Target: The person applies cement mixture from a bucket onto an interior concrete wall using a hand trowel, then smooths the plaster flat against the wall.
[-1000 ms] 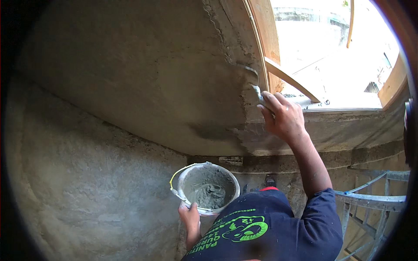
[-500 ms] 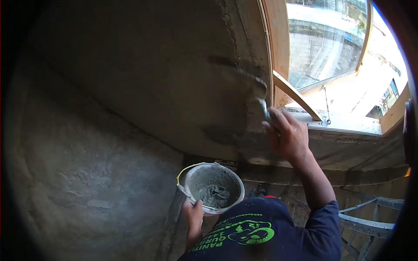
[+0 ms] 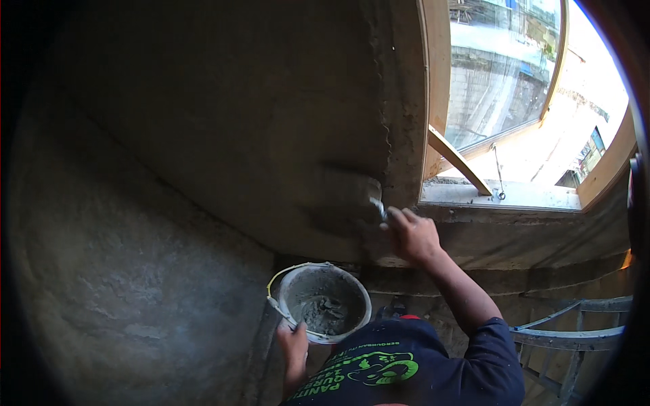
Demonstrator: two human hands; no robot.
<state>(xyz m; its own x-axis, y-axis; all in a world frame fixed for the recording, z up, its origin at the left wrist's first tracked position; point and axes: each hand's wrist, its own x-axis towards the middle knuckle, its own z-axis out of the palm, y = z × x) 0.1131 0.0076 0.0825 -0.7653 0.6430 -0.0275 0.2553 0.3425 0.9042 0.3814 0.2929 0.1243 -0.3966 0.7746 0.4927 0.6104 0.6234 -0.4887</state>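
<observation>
With my left hand (image 3: 294, 348) closed on its near left rim, a white bucket (image 3: 366, 318) is held in front of my body. Grey wet mortar (image 3: 323, 313) lies in its bottom, and a yellow-sleeved wire handle rests along the far left edge. My right hand (image 3: 412, 237) is wrapped round the handle of a trowel (image 3: 376, 202). The trowel's blade is against or very near the dark grey wall (image 3: 284, 142), left of the window; shadow hides its exact contact.
An open wooden-framed window (image 3: 437, 74) stands at the upper right, a slanted wooden strip (image 3: 459, 160) across its corner. A metal hook hangs at the sill (image 3: 521, 196). At lower right is a metal ladder-like frame (image 3: 569, 338). Another grey wall (image 3: 128, 291) runs along the left.
My right hand has moved the trowel down and to the left, away from the window frame. The left hand still holds the bucket, and the whole view has shifted slightly.
</observation>
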